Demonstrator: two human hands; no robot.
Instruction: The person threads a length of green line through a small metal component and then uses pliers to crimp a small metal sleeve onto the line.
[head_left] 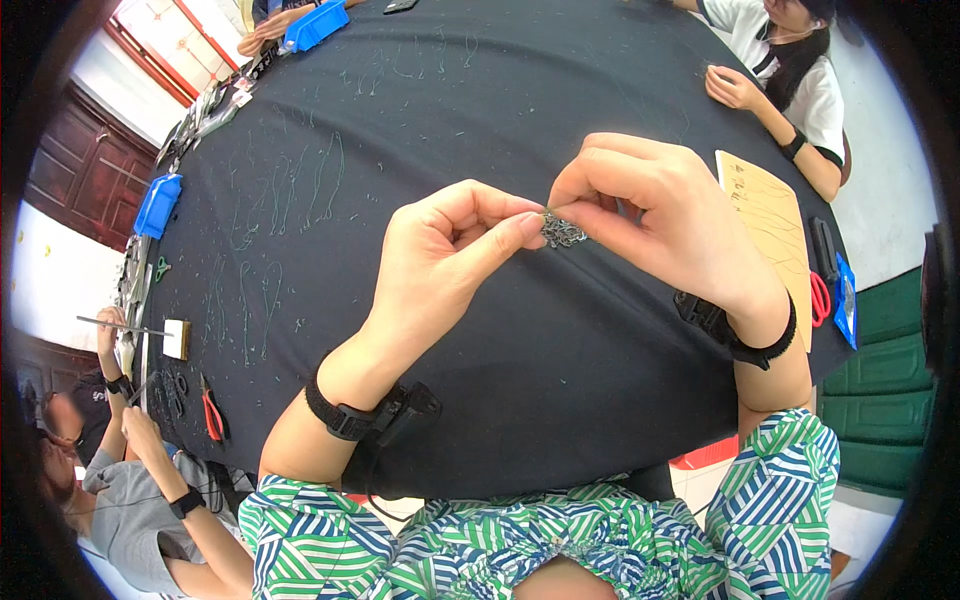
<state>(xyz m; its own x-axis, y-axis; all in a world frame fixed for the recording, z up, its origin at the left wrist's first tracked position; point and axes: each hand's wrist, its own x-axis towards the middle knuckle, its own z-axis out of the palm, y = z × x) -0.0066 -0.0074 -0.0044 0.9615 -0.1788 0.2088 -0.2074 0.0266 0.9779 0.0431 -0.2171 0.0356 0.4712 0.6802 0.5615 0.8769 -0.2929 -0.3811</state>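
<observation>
Both of my hands meet above the middle of the dark cloth, with thumbs and index fingers pinched close together. Between the fingertips hangs a small tangled bunch of dark, shiny metal pieces (565, 231); whether they are links or hooks is too small to tell. My left hand (435, 250) is closed, its thumb and index fingertip at the bunch's left edge. My right hand (655, 205) is also closed, pinching at the top of the bunch, its other fingers curled. Any fine thread between the fingertips cannot be made out.
Thin green thread loops (280, 190) lie over the black cloth (480, 390). At right are a tan paper sheet (770, 235), red-handled scissors (820, 298) and a blue packet (846, 305). Red-handled pliers (212, 412), a brush (176, 339) and a blue bin (158, 205) sit left. Co-workers sit around.
</observation>
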